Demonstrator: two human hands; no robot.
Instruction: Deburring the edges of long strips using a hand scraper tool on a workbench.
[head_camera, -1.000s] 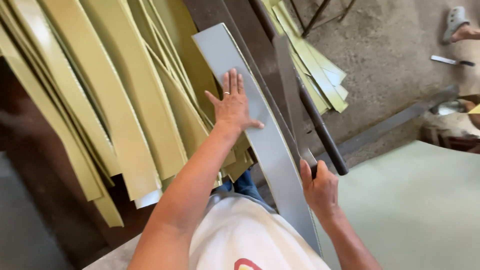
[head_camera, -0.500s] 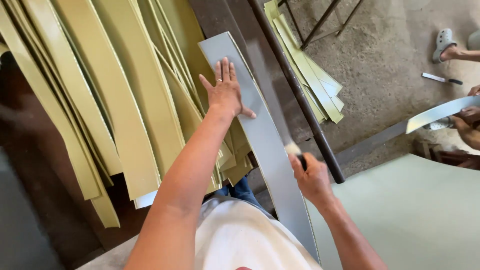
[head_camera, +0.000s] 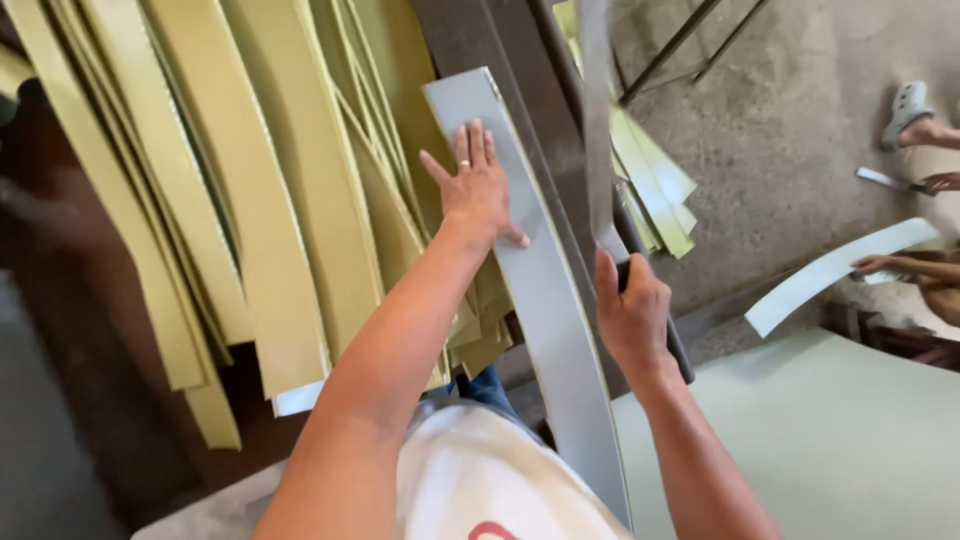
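Left hand (head_camera: 482, 190) flat, open on grey strip (head_camera: 540, 300); right hand (head_camera: 630, 310) clenched around blade handle (head_camera: 650, 320).

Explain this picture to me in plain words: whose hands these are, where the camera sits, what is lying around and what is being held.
There is no machine here: a person works with bare hands, and the one camera sits on that person's head, looking down along the arms. The left hand lies flat, fingers spread, on a long grey curved strip that runs from the person's body upward. The right hand is closed around a dark handle; a blurred long blade rises from it, beside the strip's right edge. To the left, many yellow-green curved strips overlap in a pile, and a few more lie on the concrete floor. At the right edge another person's hand holds a pale strip. A pale green sheet fills the lower right.
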